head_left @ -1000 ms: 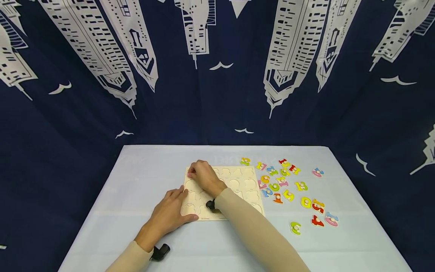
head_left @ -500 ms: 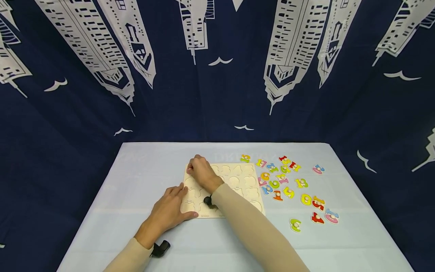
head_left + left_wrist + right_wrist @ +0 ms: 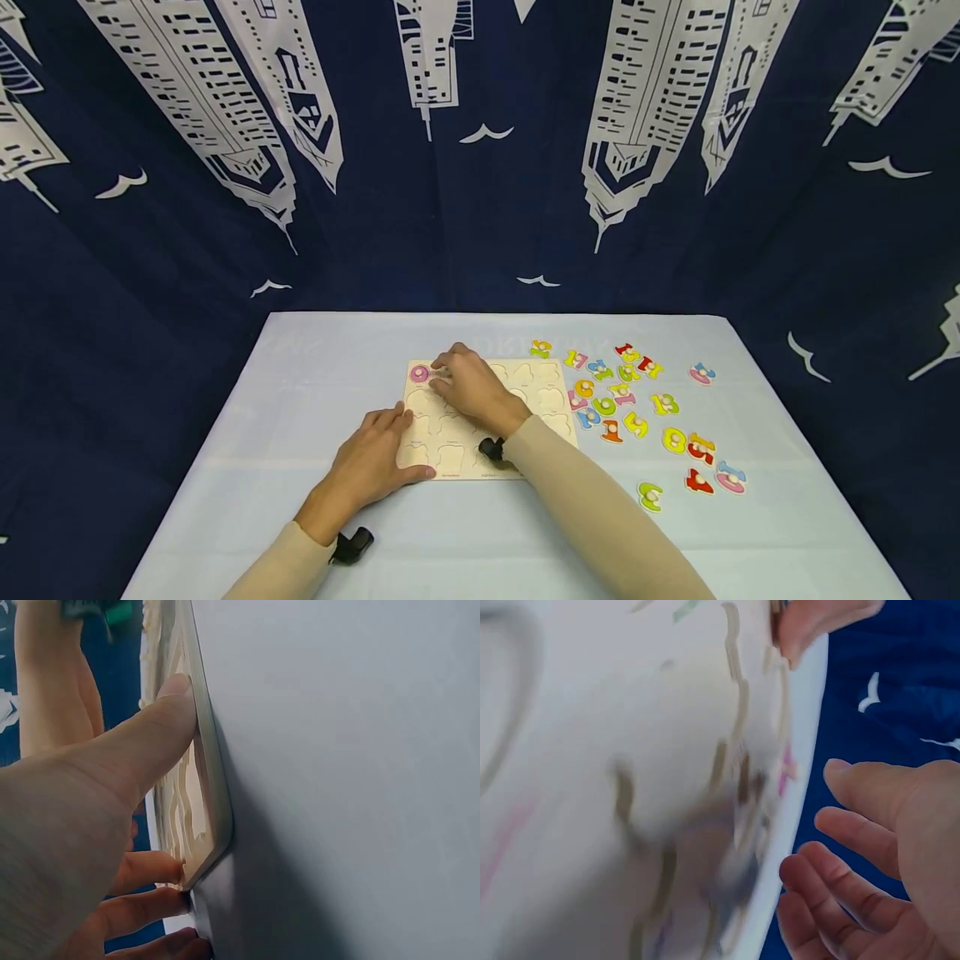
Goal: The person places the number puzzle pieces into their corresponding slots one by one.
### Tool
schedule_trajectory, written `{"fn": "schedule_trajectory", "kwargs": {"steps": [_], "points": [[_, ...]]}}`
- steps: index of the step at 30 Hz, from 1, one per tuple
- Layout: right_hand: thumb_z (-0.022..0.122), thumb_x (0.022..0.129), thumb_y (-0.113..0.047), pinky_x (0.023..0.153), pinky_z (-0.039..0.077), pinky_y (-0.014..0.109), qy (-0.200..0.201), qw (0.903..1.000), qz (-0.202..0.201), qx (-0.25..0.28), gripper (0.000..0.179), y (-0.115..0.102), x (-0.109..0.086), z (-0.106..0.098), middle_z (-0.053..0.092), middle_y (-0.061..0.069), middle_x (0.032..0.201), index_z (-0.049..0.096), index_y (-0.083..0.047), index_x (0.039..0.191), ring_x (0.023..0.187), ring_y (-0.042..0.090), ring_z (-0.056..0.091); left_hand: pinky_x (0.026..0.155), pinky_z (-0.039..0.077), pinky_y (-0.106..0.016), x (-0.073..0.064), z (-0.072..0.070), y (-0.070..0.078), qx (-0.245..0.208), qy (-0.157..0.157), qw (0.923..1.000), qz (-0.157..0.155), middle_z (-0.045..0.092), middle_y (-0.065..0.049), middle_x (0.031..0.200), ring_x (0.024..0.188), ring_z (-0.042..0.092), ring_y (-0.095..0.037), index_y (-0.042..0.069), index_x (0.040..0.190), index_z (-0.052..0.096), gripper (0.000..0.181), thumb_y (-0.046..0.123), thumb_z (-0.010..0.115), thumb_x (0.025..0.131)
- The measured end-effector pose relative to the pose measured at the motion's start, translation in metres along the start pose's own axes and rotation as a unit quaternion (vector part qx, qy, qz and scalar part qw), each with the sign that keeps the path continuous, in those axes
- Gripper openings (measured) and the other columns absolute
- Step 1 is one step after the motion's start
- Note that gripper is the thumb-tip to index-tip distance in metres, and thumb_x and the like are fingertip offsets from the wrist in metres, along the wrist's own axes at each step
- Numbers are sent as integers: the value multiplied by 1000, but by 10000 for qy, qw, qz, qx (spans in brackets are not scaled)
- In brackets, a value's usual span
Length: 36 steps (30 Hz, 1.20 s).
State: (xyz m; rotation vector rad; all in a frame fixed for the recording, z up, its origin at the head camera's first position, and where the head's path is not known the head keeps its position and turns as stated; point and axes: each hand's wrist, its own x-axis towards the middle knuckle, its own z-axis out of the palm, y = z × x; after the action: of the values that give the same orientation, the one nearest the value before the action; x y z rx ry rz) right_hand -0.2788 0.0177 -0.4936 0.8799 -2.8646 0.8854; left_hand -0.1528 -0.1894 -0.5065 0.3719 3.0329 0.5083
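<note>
The pale wooden puzzle board [image 3: 452, 460] lies on the table with shaped recesses. In its far left corner sits a round pink number-zero piece [image 3: 419, 374] with a small knob. My left hand [image 3: 365, 467] rests at the board's near left corner. Its thumb [image 3: 161, 724] lies along the near edge, and the fingertips touch the left side. My right hand [image 3: 480, 390] hovers over the far left of the board, just right of the pink zero. Its fingers [image 3: 855, 889] are spread loosely with nothing between them.
Several coloured number pieces with knobs, such as a yellow zero [image 3: 675, 441], a red four [image 3: 698, 482] and a green three [image 3: 650, 497], lie scattered right of the board. Behind the white table [image 3: 247, 454] hangs a dark blue patterned cloth [image 3: 442, 225].
My right hand has let go of the pink zero and moved right, leaving it visible in the board's corner. The left hand has stayed at the board's edge.
</note>
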Motion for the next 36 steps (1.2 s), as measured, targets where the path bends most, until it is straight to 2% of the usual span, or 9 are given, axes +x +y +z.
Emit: {"fn": "schedule_trajectory", "kwargs": {"steps": [9, 26, 31, 33, 36], "points": [[83, 108, -18, 106, 67, 51, 279, 9994, -10, -210, 26, 22, -52, -38, 81, 14, 125, 86, -5, 129, 120, 35, 77, 120, 61, -62, 4, -3, -3, 47, 30, 10000, -62, 56, -25, 176, 156, 58, -44, -1, 162, 64, 103, 60, 100, 88], [91, 101, -13, 89, 66, 50, 895, 9919, 560, -711, 25, 100, -157, -89, 80, 10, 120, 87, -5, 124, 107, 29, 77, 121, 60, -62, 7, 4, -1, -45, -21, 10000, -67, 55, -23, 178, 156, 57, -43, 0, 164, 62, 105, 61, 100, 87], [94, 99, -17, 82, 60, 41, 863, 9891, 888, -802, 27, 114, -181, -97, 78, 7, 119, 88, -10, 124, 97, 21, 69, 119, 61, -62, 5, 5, -1, -26, -8, 10000, -92, 55, -23, 178, 155, 58, -43, 0, 164, 63, 106, 62, 101, 86], [96, 98, -18, 78, 55, 35, 782, 9882, 1033, -811, 28, 118, -188, -100, 77, 7, 117, 88, -11, 124, 93, 17, 63, 119, 61, -62, 4, 4, -1, -31, -12, 9999, -104, 55, -23, 178, 156, 57, -43, 1, 164, 63, 106, 62, 100, 86], [97, 96, -18, 77, 54, 32, 682, 9876, 1135, -847, 29, 124, -195, -103, 76, 7, 115, 88, -11, 123, 91, 16, 61, 119, 61, -62, 2, 4, -1, -25, -10, 9999, -113, 56, -23, 178, 155, 58, -43, 1, 163, 63, 106, 62, 101, 86]]}}
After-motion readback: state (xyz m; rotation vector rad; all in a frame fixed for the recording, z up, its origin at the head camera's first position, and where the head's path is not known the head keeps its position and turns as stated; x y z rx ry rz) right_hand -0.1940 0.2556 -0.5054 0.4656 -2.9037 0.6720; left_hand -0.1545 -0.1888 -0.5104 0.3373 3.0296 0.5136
